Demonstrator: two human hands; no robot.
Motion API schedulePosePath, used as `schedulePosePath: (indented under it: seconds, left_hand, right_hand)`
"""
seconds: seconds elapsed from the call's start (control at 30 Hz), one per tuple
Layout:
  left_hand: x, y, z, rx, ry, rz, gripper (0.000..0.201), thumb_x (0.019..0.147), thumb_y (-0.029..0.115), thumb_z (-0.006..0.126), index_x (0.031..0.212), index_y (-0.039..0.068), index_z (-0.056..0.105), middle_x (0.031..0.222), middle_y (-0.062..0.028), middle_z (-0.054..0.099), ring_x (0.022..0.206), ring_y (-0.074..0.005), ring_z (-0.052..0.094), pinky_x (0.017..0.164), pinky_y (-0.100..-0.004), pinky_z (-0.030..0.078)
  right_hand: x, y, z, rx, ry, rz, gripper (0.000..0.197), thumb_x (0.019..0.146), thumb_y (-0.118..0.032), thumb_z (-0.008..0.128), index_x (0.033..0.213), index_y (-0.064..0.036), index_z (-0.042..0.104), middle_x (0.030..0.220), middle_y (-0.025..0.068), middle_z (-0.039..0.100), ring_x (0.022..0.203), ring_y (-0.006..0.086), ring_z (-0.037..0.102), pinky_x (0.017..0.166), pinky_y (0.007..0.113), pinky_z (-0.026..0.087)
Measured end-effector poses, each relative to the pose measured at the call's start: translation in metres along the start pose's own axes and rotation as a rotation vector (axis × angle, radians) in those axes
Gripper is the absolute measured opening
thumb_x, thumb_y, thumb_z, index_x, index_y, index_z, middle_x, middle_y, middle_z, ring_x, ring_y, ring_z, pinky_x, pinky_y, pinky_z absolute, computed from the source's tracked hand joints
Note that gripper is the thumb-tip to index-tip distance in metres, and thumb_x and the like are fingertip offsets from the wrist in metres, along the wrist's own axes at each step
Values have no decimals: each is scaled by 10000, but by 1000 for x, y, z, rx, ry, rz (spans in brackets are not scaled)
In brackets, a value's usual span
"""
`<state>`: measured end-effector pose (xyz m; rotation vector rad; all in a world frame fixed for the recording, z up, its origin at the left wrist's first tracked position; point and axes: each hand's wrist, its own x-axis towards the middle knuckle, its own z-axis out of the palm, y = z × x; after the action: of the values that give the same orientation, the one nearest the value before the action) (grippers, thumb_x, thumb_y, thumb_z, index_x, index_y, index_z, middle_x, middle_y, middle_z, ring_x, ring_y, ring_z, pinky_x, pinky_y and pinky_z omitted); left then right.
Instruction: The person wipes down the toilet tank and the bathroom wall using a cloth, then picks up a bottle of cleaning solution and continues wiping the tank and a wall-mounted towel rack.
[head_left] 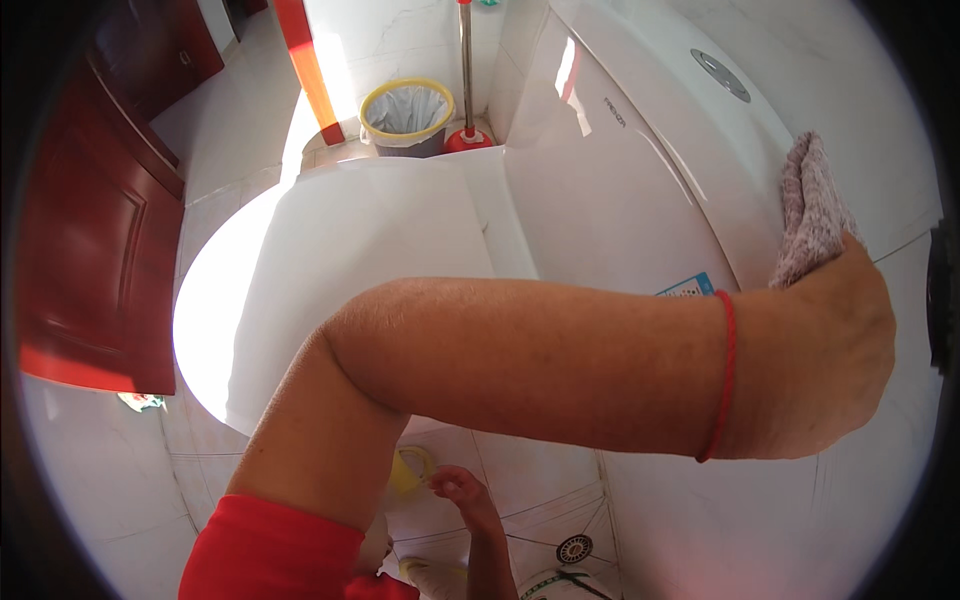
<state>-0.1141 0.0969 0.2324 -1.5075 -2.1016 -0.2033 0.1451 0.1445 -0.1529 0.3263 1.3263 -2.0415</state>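
Note:
My left arm, in a red sleeve, reaches across to the right with its elbow bent, a thin red cord around the wrist. In my left hand is a folded, speckled pinkish-grey cloth, laid against the end of the white toilet tank; the fingers are mostly hidden. The toilet's closed white lid lies below my forearm. Lower down, my right hand hangs above the floor with loosely bent fingers and nothing visible in it. Near its fingertips, a yellow slipper shows on the floor beneath.
Behind the toilet stand a yellow-rimmed bin with a white liner and a red plunger with a metal handle. A red door stands at the left. A round floor drain is at the lower right, beside the tiled wall.

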Motion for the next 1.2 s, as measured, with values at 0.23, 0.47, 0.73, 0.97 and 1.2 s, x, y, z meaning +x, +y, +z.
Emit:
schedulePosePath:
  seconds: [0.23, 0.47, 0.73, 0.97, 1.2]
  left_hand:
    - [4, 1, 4, 124, 292, -129, 387, 736, 263, 572, 1023, 26, 679, 1045, -206, 626, 1002, -345, 590, 821, -493, 465]
    - [12, 10, 5, -60, 189, -248, 420, 796, 284, 521, 1065, -14, 646, 1142, -182, 574, 1120, -362, 509, 937, -558, 365]
    - [21, 22, 4, -137, 224, -408, 271, 792, 248, 543, 956, 71, 669, 1162, -101, 541, 1158, -304, 452, 978, -517, 337]
    - [18, 24, -16, -237, 175, -457, 167, 789, 209, 557, 875, 110, 660, 1178, -64, 524, 1182, -275, 441, 993, -523, 317]
    - [8, 26, -54, -384, 67, -555, 124, 758, 147, 575, 820, 112, 677, 1076, -41, 552, 1138, -249, 464, 966, -515, 347]
  right_hand:
    - [-40, -49, 63, -432, 5, 172, 452, 894, -301, 594, 1225, -7, 499, 1110, 89, 598, 1016, 195, 582, 874, 330, 465]
    - [-85, -83, 124, -361, 35, 215, 415, 896, -259, 591, 1226, -23, 504, 1093, 75, 587, 922, 164, 570, 791, 312, 479]
    - [-116, -130, 184, -443, 43, 334, 363, 895, -240, 576, 1186, -29, 534, 1048, 70, 607, 904, 158, 577, 788, 306, 481]
    - [-146, -177, 228, -496, 2, 401, 320, 894, -224, 563, 1152, -35, 560, 1009, 66, 625, 888, 152, 583, 785, 300, 483]
    - [-182, -273, 261, -579, 19, 313, 283, 893, -208, 549, 1117, -40, 586, 970, 62, 642, 872, 147, 589, 782, 295, 485]
